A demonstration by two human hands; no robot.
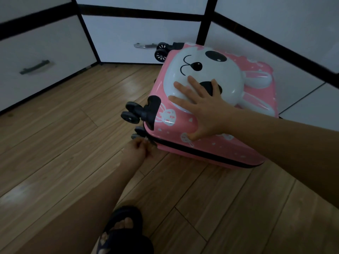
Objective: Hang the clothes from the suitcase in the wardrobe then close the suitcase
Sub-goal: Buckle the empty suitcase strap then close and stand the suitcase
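The pink suitcase (211, 110) lies flat on the wooden floor (73, 143) by the drawers (128, 39); its glossy hard shell looks stiff and slippery. My right hand (203, 110) presses it with spread fingers while my left hand (139, 147) pinches what I judge is the zip pull at the corner

You are in a home, most likely a bedroom. Wood-plank flooring (64, 143) runs up to white drawer fronts (42, 57) with black trim and metal handles (145, 45), and your foot wears a house slipper (126, 230).
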